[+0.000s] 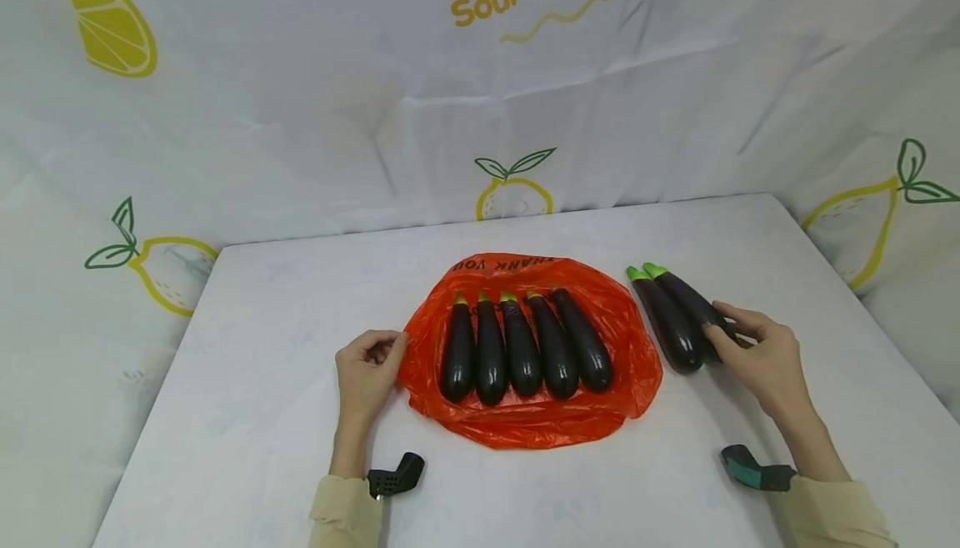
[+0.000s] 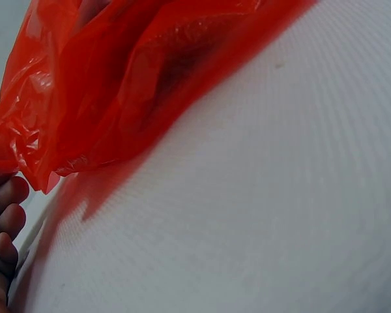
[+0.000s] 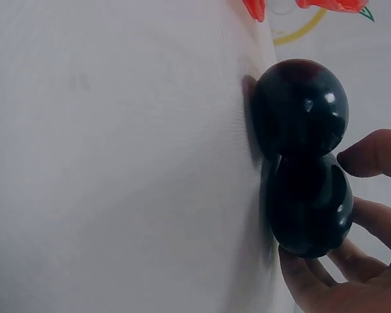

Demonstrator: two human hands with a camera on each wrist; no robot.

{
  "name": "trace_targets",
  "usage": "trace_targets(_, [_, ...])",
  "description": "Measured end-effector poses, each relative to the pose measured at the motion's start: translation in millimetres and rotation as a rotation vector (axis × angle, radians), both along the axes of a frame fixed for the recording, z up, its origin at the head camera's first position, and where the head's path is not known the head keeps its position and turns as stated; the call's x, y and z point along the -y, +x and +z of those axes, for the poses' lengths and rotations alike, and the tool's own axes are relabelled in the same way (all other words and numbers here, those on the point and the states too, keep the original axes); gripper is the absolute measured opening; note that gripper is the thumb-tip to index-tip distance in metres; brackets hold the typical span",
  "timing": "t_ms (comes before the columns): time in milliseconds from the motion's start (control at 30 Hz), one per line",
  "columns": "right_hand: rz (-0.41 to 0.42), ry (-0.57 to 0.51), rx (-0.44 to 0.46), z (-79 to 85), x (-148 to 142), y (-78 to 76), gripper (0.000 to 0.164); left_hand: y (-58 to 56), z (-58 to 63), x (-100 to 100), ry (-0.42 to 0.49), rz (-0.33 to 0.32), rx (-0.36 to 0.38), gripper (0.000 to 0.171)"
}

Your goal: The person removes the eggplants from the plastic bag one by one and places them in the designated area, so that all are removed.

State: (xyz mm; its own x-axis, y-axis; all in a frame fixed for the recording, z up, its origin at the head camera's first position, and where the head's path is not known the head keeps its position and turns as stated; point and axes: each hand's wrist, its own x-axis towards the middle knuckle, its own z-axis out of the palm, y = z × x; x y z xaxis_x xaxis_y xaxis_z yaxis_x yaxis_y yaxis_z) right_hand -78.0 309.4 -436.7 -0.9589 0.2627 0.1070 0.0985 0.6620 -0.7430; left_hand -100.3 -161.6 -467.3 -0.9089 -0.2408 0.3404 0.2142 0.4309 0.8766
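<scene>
A red plastic bag [image 1: 517, 434] lies spread on the white table, with several dark purple eggplants [image 1: 521, 348] in a row on it, green-yellow stem ends away from me. My left hand [image 1: 366, 374] pinches the bag's left edge; in the left wrist view its curled fingers [image 2: 12, 220] meet the crumpled plastic. Right of the bag, two more eggplants lie side by side. My right hand [image 1: 768, 362] holds the outer eggplant [image 1: 684, 296] near its rounded end, thumb and fingers on opposite sides. The inner eggplant [image 1: 666, 324] touches it.
The white tabletop [image 1: 255, 414] extends around the bag. A white cloth [image 1: 300, 114] printed with lemons hangs behind the table and along its sides. Dark devices are strapped at the left wrist [image 1: 397, 475] and the right wrist [image 1: 756, 471].
</scene>
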Motion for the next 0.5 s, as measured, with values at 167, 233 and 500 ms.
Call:
trace_targets(167, [-0.005,0.012,-0.023,0.6,0,0.6,0.045,5.7,14.4,-4,0.004,-0.015,-0.017,0.004])
trace_targets(233, [-0.018,0.021,-0.024,0.9,0,0.7,0.046,6.4,15.8,-4,0.009,-0.017,-0.015,0.004])
trace_targets(500, [-0.099,0.001,-0.106,9.2,4,3.7,0.046,1.2,0.7,0,-0.004,-0.003,0.006,0.004])
